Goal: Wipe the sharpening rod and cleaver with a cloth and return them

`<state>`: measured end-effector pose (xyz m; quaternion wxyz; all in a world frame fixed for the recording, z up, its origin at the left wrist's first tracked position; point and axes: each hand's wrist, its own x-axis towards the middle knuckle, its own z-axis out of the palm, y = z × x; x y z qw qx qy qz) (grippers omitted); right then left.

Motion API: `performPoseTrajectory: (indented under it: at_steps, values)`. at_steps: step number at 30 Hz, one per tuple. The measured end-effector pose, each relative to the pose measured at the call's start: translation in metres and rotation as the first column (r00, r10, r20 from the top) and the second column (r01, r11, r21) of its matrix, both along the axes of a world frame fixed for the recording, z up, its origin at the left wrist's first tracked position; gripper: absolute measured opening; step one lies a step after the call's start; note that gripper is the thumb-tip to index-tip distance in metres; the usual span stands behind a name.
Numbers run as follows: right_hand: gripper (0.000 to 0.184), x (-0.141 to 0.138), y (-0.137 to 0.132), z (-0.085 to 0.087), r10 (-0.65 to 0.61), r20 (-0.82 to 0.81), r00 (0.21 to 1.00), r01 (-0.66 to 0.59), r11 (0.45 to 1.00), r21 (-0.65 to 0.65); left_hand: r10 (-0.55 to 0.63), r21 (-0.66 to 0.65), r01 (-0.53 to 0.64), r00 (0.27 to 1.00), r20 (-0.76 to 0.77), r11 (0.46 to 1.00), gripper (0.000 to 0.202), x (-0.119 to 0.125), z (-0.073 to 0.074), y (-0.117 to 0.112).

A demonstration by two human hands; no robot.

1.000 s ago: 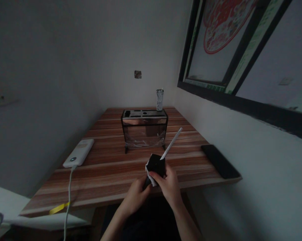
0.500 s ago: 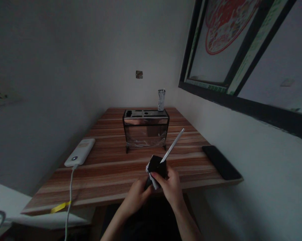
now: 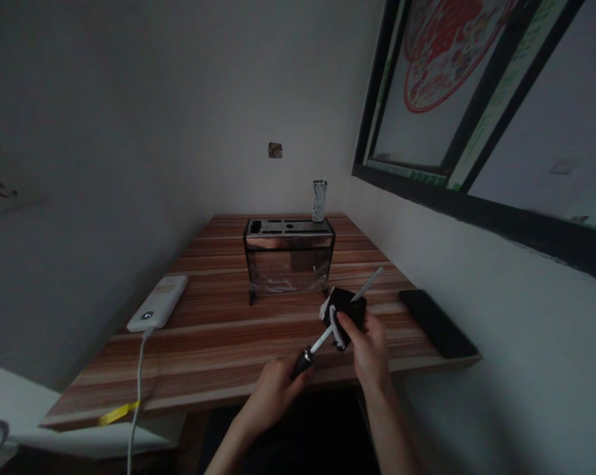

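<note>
My left hand [image 3: 274, 390] is closed round the black handle of a sharpening steel [image 3: 320, 340], a slim pale metal rod with a shiny collar. The rod slants up to the right, and its tip sticks out beyond a black cloth pad [image 3: 350, 307] with a white, crumpled side. That pad is folded about the middle of the rod. Gripping it is my right hand [image 3: 370, 340], thumb on the near face and fingers behind. Whether the fingers touch the rod inside is hidden. Beyond both hands stands a knife block [image 3: 291, 241] with a slotted top and clear wrap.
A small upright wrapped piece [image 3: 318, 200] stands at the block's right end. On the wood-grain table [image 3: 213, 359], a white power bank [image 3: 158, 303] with a cable lies left and a black phone [image 3: 437, 322] right. Walls close in, with a framed picture [image 3: 441, 86] at right.
The pad in my right hand has moved right and up along the rod, baring the collar and lower rod. My left hand keeps its hold on the handle.
</note>
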<state>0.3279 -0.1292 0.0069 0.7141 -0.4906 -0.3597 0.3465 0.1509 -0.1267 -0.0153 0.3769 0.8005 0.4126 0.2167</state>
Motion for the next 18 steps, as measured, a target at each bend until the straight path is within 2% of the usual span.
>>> performPoseTrajectory:
  at_steps: [12,18]
  values:
    - [0.027,0.051,0.025,0.038,-0.181,-0.127,0.975,0.202,0.963,0.178,-0.009,0.046,0.013,0.998,-0.070,0.999,0.025,-0.002,-0.003,0.000]
    - [0.028,0.055,0.031,0.049,-0.196,-0.175,0.965,0.232,0.949,0.213,-0.002,0.049,0.005,0.998,-0.065,0.999,0.024,-0.002,-0.003,-0.001]
